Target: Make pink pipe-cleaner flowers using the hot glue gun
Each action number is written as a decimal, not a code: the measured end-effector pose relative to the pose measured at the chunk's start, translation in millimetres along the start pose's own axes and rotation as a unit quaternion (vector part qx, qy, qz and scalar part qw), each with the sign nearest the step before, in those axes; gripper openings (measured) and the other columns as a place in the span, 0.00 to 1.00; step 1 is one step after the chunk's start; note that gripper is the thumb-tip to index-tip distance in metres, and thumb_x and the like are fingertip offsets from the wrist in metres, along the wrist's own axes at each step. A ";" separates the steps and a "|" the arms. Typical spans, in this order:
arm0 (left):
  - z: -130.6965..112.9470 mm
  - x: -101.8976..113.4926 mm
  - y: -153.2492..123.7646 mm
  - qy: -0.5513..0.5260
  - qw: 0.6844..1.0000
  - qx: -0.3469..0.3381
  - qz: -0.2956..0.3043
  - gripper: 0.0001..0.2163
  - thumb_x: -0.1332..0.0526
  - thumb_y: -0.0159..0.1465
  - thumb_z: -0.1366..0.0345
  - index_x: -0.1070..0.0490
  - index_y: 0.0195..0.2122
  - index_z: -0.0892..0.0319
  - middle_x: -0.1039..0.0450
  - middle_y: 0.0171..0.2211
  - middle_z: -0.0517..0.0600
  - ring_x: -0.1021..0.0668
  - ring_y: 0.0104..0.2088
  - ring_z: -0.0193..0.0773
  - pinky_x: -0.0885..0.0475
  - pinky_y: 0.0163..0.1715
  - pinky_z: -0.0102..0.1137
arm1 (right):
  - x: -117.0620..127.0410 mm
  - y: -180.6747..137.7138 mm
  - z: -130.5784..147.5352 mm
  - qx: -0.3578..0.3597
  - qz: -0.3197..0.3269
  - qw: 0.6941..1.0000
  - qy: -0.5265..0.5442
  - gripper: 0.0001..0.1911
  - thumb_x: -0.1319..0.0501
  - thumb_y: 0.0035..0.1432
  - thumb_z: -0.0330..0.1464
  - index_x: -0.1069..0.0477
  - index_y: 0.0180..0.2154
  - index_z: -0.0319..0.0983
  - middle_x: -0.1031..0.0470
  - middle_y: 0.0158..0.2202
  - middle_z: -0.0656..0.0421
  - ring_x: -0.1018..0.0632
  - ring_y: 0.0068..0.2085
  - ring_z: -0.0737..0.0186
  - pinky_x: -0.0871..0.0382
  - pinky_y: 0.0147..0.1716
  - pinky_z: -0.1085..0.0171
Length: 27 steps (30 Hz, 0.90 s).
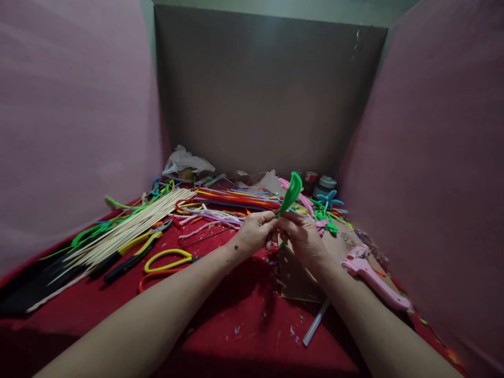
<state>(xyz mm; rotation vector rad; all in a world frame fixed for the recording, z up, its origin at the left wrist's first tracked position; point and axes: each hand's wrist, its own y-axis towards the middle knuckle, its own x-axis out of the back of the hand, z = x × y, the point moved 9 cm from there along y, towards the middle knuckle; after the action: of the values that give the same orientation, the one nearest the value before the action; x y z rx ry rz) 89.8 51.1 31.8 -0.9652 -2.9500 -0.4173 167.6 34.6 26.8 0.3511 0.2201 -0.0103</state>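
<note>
Here the left hand (pixel 258 231) and right hand (pixel 302 235) pinch the green leaf-shaped piece (pixel 290 196) just below its broad part, above the red tabletop (pixel 240 320), apparently so it rises clear, with scissors (pixel 167 252) and pink glue gun (pixel 372 275) flanking them, presumably for easy reach.

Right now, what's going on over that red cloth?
A person's left hand and right hand meet over the red cloth, both pinching the lower end of a green leaf-shaped piece. Pliers, wooden sticks and scissors lie to the left; a pink glue gun lies to the right. Coloured stems are spread behind the hands.
</note>
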 end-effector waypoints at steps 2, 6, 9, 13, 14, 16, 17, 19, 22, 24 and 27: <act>-1.1 0.8 0.0 -0.015 1.000 0.005 -0.001 0.14 0.43 0.58 0.57 0.37 0.21 0.62 0.36 0.13 0.42 0.36 0.09 0.25 0.43 0.10 0.21 | -1.4 0.0 1.6 0.003 0.007 1.000 -0.001 0.05 0.36 0.46 0.34 0.27 0.25 0.38 0.33 0.20 0.64 0.38 0.21 0.71 0.47 0.21 0.68; -1.9 -0.8 -0.7 -0.034 0.999 0.005 0.014 0.13 0.42 0.57 0.58 0.36 0.23 0.63 0.36 0.13 0.42 0.36 0.10 0.24 0.43 0.10 0.21 | 1.5 -0.9 2.5 0.002 -0.004 1.000 0.014 0.03 0.36 0.47 0.32 0.26 0.26 0.39 0.32 0.22 0.63 0.39 0.22 0.72 0.48 0.21 0.68; -1.7 -1.1 -1.3 -0.044 0.999 0.007 0.018 0.12 0.41 0.57 0.59 0.35 0.23 0.63 0.36 0.14 0.42 0.37 0.10 0.23 0.44 0.11 0.21 | 5.1 -0.9 2.5 -0.004 -0.015 1.000 0.021 0.03 0.36 0.46 0.31 0.26 0.26 0.39 0.33 0.21 0.64 0.39 0.21 0.72 0.48 0.21 0.68; -3.7 -2.2 -2.4 -0.063 0.998 0.003 0.024 0.13 0.41 0.58 0.59 0.35 0.23 0.64 0.36 0.13 0.42 0.38 0.10 0.23 0.47 0.10 0.21 | 7.6 0.7 2.5 -0.011 -0.014 1.000 0.021 0.03 0.35 0.44 0.31 0.26 0.24 0.38 0.34 0.19 0.64 0.39 0.21 0.72 0.48 0.21 0.67; -4.0 -3.0 -2.7 -0.070 0.997 0.003 0.028 0.13 0.41 0.58 0.59 0.34 0.23 0.64 0.37 0.13 0.42 0.39 0.10 0.22 0.47 0.11 0.21 | 8.3 1.2 2.1 -0.012 -0.014 0.999 0.028 0.02 0.35 0.43 0.31 0.25 0.24 0.38 0.33 0.19 0.64 0.39 0.21 0.71 0.47 0.21 0.67; -3.5 -5.8 -3.2 -0.099 0.994 0.006 0.046 0.13 0.41 0.59 0.59 0.34 0.24 0.65 0.39 0.12 0.41 0.40 0.09 0.22 0.48 0.11 0.21 | 10.0 1.8 0.5 -0.015 -0.014 0.999 0.050 0.03 0.35 0.43 0.31 0.24 0.25 0.40 0.31 0.20 0.63 0.37 0.22 0.70 0.46 0.22 0.67; -2.4 -7.8 -3.5 -0.122 0.991 0.011 0.059 0.13 0.41 0.59 0.59 0.33 0.25 0.65 0.39 0.12 0.41 0.40 0.09 0.22 0.48 0.11 0.21 | 11.1 1.9 -0.2 -0.016 -0.016 0.998 0.062 0.04 0.35 0.42 0.31 0.24 0.26 0.40 0.30 0.21 0.63 0.36 0.23 0.70 0.45 0.23 0.67; 0.9 -13.1 -4.7 -0.175 0.979 0.028 0.097 0.13 0.41 0.58 0.58 0.33 0.26 0.65 0.40 0.11 0.40 0.42 0.09 0.22 0.48 0.11 0.21 | 11.0 1.8 -2.3 -0.028 -0.009 0.996 0.078 0.06 0.34 0.41 0.32 0.23 0.28 0.42 0.28 0.23 0.63 0.34 0.24 0.68 0.42 0.25 0.67; 5.9 -22.4 -8.9 -0.241 0.954 0.065 0.167 0.13 0.40 0.58 0.57 0.33 0.27 0.64 0.44 0.10 0.39 0.47 0.08 0.21 0.49 0.10 0.21 | 4.6 1.0 -2.9 -0.050 0.028 0.995 0.085 0.08 0.33 0.39 0.33 0.23 0.28 0.42 0.26 0.25 0.62 0.33 0.26 0.68 0.40 0.28 0.66; 7.1 -25.9 -11.5 -0.261 0.941 0.082 0.199 0.12 0.40 0.58 0.58 0.33 0.28 0.63 0.46 0.09 0.38 0.49 0.08 0.22 0.50 0.09 0.21 | 1.7 0.7 -0.7 -0.048 0.043 0.994 0.086 0.08 0.32 0.38 0.32 0.22 0.27 0.42 0.26 0.24 0.62 0.33 0.25 0.68 0.39 0.28 0.66; 7.0 -23.6 -10.7 -0.248 0.946 0.083 0.192 0.11 0.40 0.58 0.59 0.33 0.29 0.64 0.43 0.10 0.39 0.46 0.08 0.22 0.50 0.09 0.21 | 7.1 1.5 1.8 -0.028 0.010 0.995 0.093 0.07 0.32 0.37 0.31 0.22 0.26 0.42 0.27 0.22 0.63 0.32 0.25 0.68 0.39 0.29 0.66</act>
<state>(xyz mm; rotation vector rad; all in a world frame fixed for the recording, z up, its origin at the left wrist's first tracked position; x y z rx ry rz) 103.2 31.0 20.2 -1.7957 -3.0011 0.1037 175.0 35.6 27.5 0.2975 0.4011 0.0482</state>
